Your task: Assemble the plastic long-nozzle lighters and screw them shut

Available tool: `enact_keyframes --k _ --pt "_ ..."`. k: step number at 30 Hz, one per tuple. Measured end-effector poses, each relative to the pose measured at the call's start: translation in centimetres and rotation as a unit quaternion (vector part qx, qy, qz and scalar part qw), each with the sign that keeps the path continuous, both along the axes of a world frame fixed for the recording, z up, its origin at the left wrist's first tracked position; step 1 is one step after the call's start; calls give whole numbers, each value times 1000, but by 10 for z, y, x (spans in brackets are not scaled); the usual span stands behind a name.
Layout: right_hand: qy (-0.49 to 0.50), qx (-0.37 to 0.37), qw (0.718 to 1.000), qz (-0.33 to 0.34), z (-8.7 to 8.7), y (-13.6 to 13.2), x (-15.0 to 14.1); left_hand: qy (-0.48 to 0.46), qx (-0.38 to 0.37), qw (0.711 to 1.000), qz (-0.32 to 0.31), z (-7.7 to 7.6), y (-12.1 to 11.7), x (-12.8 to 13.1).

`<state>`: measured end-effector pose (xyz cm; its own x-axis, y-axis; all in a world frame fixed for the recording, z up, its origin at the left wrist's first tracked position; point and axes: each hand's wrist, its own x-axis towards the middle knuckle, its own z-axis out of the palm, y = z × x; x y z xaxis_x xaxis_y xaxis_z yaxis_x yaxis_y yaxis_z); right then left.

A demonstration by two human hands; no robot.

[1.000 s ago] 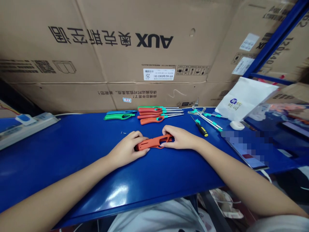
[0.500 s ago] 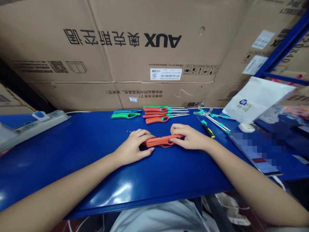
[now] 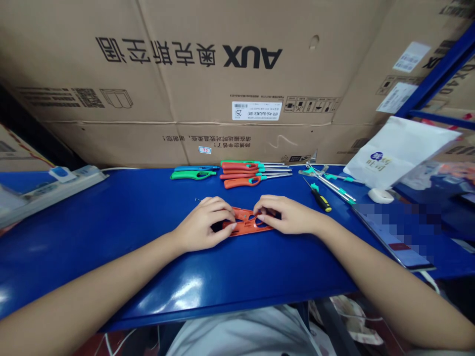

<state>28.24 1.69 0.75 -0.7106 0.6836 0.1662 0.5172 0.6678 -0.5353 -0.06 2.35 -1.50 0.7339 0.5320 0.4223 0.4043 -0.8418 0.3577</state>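
An orange plastic lighter casing (image 3: 248, 225) lies on the blue table (image 3: 122, 222) between both hands, split into two half shells lying side by side. My left hand (image 3: 203, 226) curls its fingers over the casing's left end. My right hand (image 3: 286, 215) pinches the right end with bent fingers. Both hands rest on the table.
Several finished long-nosed lighters (image 3: 241, 173), orange, green and blue, lie in a row at the back. Loose metal tubes with green tips (image 3: 330, 183) and a yellow-black screwdriver (image 3: 319, 199) lie to the right. A white bag (image 3: 393, 148), a power strip (image 3: 55, 185), large cardboard boxes (image 3: 222, 74) behind.
The orange casing was one closed piece held on edge; it now lies flat, opened into two halves. Both hands stayed at its ends.
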Motion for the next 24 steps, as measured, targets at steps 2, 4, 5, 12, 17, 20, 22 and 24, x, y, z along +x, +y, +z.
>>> enact_keyframes --k 2,4,5,12,17,20,22,24 --pt "-5 18 999 -27 -3 3 1 7 -7 1000 2 0 1 1" --pt "-15 22 999 -29 -5 5 2 10 -15 1000 3 0 2 1" --pt "-19 23 999 -23 -5 5 3 10 -19 1000 3 0 2 1" --pt "-36 26 999 7 -2 1 2 22 -32 999 2 0 1 2" --pt "-77 14 997 -22 0 2 4 40 -29 998 27 -2 3 1" --pt "-91 14 995 -42 2 2 6 42 -31 998 27 -1 2 0" --pt "-102 18 993 -54 5 2 6 49 -32 998 21 0 1 -1" --pt "-110 25 992 -61 6 1 6 53 -35 998 15 2 1 -1"
